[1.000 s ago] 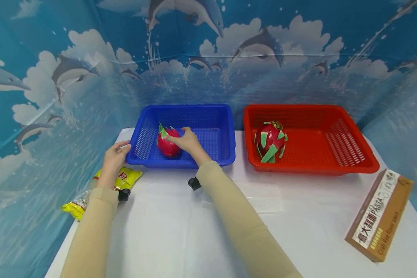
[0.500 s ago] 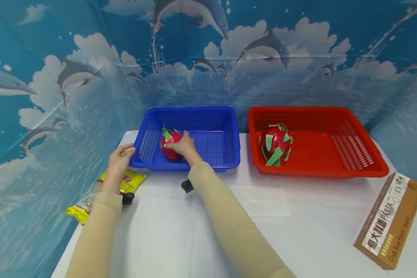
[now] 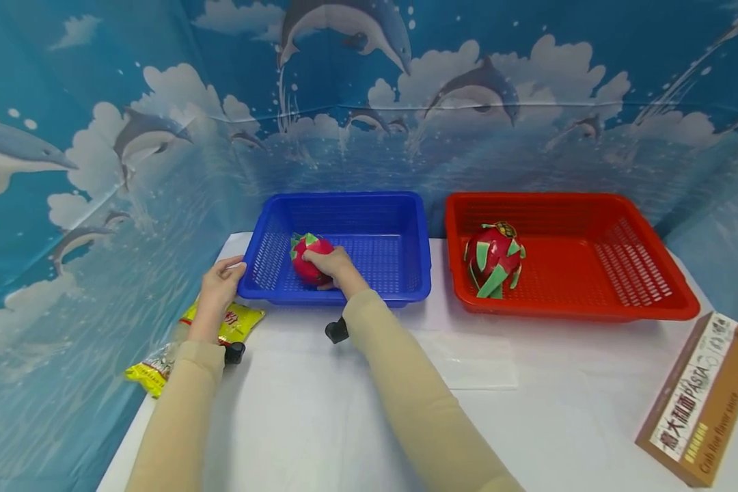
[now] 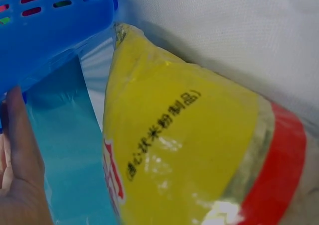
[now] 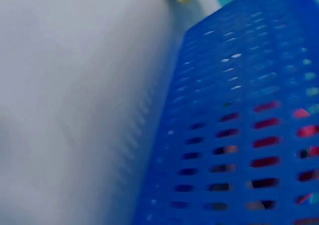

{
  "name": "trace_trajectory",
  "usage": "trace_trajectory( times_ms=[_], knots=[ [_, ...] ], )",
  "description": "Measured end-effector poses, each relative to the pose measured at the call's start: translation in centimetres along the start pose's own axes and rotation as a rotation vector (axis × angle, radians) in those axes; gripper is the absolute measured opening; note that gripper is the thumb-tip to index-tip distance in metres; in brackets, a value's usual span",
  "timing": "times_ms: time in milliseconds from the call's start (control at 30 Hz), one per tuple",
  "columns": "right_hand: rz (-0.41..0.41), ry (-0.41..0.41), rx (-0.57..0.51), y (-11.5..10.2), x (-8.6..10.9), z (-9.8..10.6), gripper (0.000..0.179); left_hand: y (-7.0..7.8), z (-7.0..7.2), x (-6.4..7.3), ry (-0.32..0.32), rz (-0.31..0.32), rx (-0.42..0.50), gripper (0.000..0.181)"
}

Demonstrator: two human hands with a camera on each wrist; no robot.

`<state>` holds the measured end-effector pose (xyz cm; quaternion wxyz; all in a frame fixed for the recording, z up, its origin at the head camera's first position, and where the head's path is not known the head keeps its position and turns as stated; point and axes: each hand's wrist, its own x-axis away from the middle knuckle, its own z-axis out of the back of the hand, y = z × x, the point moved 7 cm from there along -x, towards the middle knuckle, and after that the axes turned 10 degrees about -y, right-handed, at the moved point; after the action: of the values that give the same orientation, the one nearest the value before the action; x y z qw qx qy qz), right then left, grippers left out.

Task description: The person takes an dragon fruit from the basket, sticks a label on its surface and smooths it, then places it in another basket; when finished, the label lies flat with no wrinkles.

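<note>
In the head view, a pink dragon fruit (image 3: 310,270) with green leaf tips sits in the left part of a blue plastic basket (image 3: 375,298). My right hand (image 3: 341,268) grips it from the right, thumb on top and fingers down its near side. At the basket's left rim, my left hand (image 3: 219,283) holds the edge between thumb and fingers. The left wrist view has the thumb (image 4: 22,140) right at the blue wall. Below that hand lies a yellow bag (image 3: 236,321) with Chinese print, partly hidden by the forearm. Only the slotted basket wall (image 5: 224,95) fills the right wrist view; the right hand is hidden there.
To the right stands a red basket (image 3: 566,311) holding another dragon fruit (image 3: 490,253) with long green scales. A brown pasta box (image 3: 704,400) lies at the right table edge. A clear plastic sheet (image 3: 476,362) lies on the white tabletop. A dolphin-print curtain (image 3: 369,157) closes the back and sides.
My right fingers have closed around the dragon fruit, which has tilted in place within the blue basket. My left hand keeps to the rim. The whole head view has shifted slightly.
</note>
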<state>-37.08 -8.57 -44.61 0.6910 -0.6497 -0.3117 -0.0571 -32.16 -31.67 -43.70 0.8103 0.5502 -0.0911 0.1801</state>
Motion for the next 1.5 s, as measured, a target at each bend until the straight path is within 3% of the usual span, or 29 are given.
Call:
trace_trajectory(
  times_ms=[133,367,533,733,1000,1233,1500],
  knots=[
    [0.016,-0.084,-0.135,-1.1,1.5,0.8,0.081,0.1,-0.5,0.0,-0.009,-0.010,-0.002,0.050],
    [0.116,-0.176,-0.152,-4.2,5.5,2.4,0.072,0.1,-0.8,-0.1,-0.009,-0.014,0.013,0.049],
    [0.170,-0.262,-0.173,-4.1,9.9,3.5,0.069,-0.3,-0.8,-0.2,-0.005,0.000,0.011,0.048],
    [0.190,-0.296,-0.006,-0.1,16.3,7.5,0.073,-0.1,-0.9,0.1,-0.027,-0.013,0.004,0.050],
    [0.225,-0.262,0.239,9.2,22.6,12.6,0.081,0.2,-0.5,0.4,-0.018,0.003,0.001,0.050],
    [0.244,-0.193,0.329,14.6,25.6,13.8,0.083,0.3,-0.5,0.3,-0.025,0.014,0.003,0.052],
    [0.473,-0.126,0.538,15.8,26.7,13.3,0.084,0.5,-0.5,0.2,-0.029,0.024,0.020,0.053]
  ],
)
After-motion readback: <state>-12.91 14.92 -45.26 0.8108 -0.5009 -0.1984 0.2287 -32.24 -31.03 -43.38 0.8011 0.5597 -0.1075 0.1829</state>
